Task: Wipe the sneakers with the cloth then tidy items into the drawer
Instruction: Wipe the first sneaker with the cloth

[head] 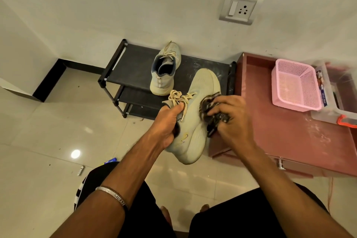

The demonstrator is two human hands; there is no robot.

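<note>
The left hand (168, 123) grips a pale cream sneaker (195, 121) at its collar, fingers tucked inside the opening and thumb curled over the edge beside the loose, flat beige laces (181, 98). The shoe is held in the air above the tiled floor (48, 131), toe pointing away toward the wall, its knit upper matte and finely ribbed, its thick foam sole rounded. The right hand (229, 118) bunches a dark, mottled cloth (210, 106) in curled fingers and presses it against the right side of the shoe. A metal bangle (111, 193) circles the left wrist.

Farther off, the second sneaker (164, 69) stands on the top shelf of a black rack (131, 62) of tubes and fabric, heel toward the camera. To the right lies a glossy reddish drawer (289, 133), pulled open, holding a pink perforated plastic basket (297, 85) and a clear plastic box (336, 94) just beside it.
</note>
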